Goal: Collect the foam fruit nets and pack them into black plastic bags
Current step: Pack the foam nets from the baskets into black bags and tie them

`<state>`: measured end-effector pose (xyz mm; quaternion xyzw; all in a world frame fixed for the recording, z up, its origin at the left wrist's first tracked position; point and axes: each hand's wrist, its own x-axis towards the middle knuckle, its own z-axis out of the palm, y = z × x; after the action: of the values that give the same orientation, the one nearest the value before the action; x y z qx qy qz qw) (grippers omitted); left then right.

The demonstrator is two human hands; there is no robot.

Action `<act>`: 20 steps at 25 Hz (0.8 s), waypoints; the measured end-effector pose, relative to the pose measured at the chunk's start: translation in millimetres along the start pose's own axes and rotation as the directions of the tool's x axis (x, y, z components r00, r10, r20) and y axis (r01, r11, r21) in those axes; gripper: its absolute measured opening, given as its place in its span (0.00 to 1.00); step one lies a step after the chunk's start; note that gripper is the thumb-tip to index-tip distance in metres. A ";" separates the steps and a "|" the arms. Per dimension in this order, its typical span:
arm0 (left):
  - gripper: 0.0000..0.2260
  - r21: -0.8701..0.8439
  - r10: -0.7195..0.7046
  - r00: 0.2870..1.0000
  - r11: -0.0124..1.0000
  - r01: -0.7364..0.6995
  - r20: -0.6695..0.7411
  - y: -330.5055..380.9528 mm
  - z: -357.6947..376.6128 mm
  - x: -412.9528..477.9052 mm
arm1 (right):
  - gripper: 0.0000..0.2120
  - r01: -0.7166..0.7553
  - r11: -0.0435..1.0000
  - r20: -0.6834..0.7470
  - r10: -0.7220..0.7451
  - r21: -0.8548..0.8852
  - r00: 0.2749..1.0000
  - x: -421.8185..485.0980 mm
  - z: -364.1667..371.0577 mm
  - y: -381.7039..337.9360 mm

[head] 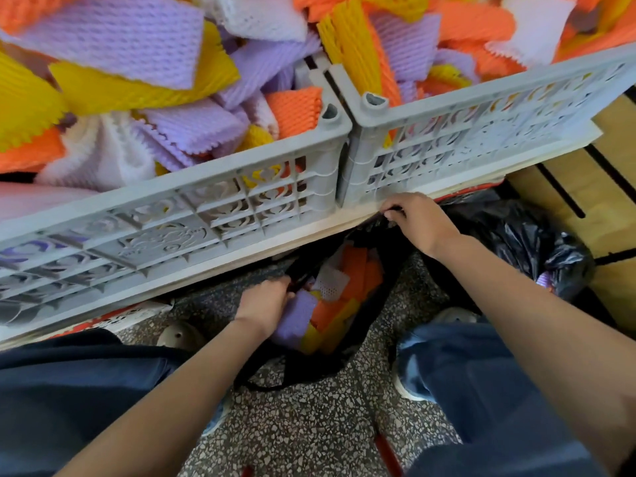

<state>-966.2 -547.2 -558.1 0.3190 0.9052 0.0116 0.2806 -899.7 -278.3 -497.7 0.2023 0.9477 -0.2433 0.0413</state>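
Your left hand [263, 299] is clenched on the near left rim of the open black bag [320, 368], fingers curled over the plastic. Your right hand [418, 218] pinches the far right rim, right up against the white table edge [309, 232]. Both grips are on the bag and neither holds a net. The bag sits on the speckled floor [309, 425] between your knees, with its mouth stretched wide between the two hands. Inside the bag are foam nets: an orange net [358, 266] towards the back, a white net [330, 284] in the middle, a purple net [296, 318] just beside your left hand and a yellow net [330, 335] near the front. The bag is partly filled; how deep the nets go can't be told. On the table above, two grey crates stand side by side with their corners touching, the left crate [192, 208] and the right crate [481, 125]. Both are heaped over the rim with loose nets [113, 36] in purple, orange, yellow and white. A second black bag [537, 242] lies on the floor to your right, bulging and bunched at the top, next to a slatted wooden surface [585, 187]. Your legs, in dark blue trousers [481, 390], flank the open bag.
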 end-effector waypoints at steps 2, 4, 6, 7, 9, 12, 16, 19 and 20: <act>0.11 -0.172 0.014 0.999 0.985 -0.021 -0.042 1.9 6.5 2.6 | 0.15 0.011 0.955 -0.195 -0.071 -0.295 0.978 -12.9 6.8 -5.3; 0.08 -0.397 0.019 0.995 0.916 -0.056 -0.098 3.8 9.5 2.9 | 0.20 0.189 0.908 -0.267 -0.301 -0.375 0.915 -46.8 22.2 -16.1; 0.10 -0.536 0.002 0.989 0.841 -0.082 -0.147 6.8 8.0 3.9 | 0.22 0.530 0.798 -0.045 -0.564 -0.287 0.824 -90.1 52.3 -17.4; 0.12 -0.575 -0.006 0.986 0.813 -0.091 -0.165 8.3 6.5 4.7 | 0.25 0.581 0.776 0.162 -0.558 -0.246 0.814 -105.4 66.0 -14.0; 0.14 -0.620 -0.044 0.983 0.781 -0.077 -0.177 10.3 4.1 6.3 | 0.29 0.539 0.783 0.548 -0.316 -0.311 0.774 -115.4 91.0 3.3; 0.15 -0.637 -0.074 0.981 0.769 -0.057 -0.178 4.9 5.6 5.5 | 0.25 0.565 0.729 0.779 -0.069 -0.387 0.623 -115.0 115.1 16.8; 0.11 -0.646 -0.160 0.967 0.763 -0.007 -0.199 -3.4 0.6 -1.0 | 0.20 0.242 0.968 0.798 -0.092 -0.069 0.596 -136.7 99.5 0.7; 0.10 -0.765 -0.342 0.936 0.623 0.161 -0.081 8.0 -7.8 -18.8 | 0.25 -0.151 0.911 0.676 -0.166 0.384 0.718 -152.1 74.5 -36.8; 0.13 -0.770 -0.375 0.927 0.594 0.233 -0.009 13.6 -8.4 -27.8 | 0.25 -0.212 0.854 0.672 -0.195 0.474 0.715 -155.7 69.8 -50.9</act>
<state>-945.0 -551.3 -534.5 0.0106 0.8781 0.3669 0.3070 -779.3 -409.0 -508.8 0.1031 0.7572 -0.5474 0.3412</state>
